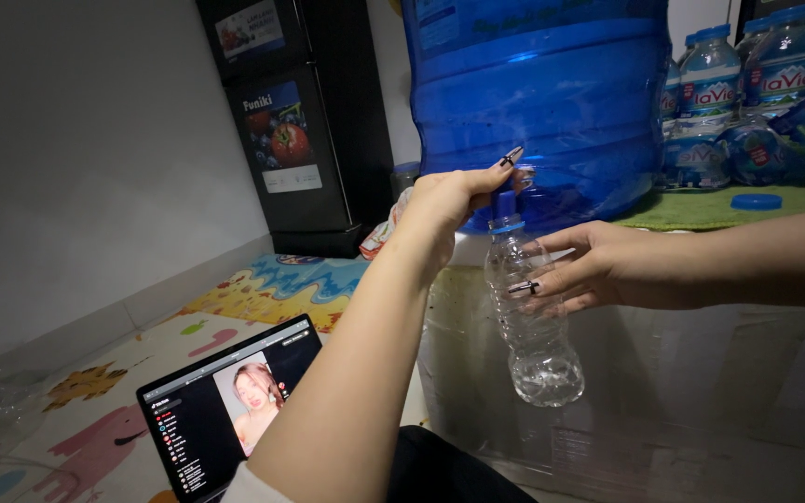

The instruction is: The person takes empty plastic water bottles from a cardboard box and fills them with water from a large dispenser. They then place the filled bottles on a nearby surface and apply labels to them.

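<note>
While pressed on the tap [524,175] of the blue jug [552,93], left grip [454,200] clenched. Right grip [598,270] grasping the clear bottle [533,335] upright beneath, mouth just under the tap.

The big water jug [552,102] is deep translucent blue; the small bottle [535,326] below it at six o'clock is clear with a blue neck ring. The fridge [305,121] is black. The floor mat [244,307] at eight o'clock shows bright cartoon animals. A green cloth [701,210] lies at three o'clock.
</note>
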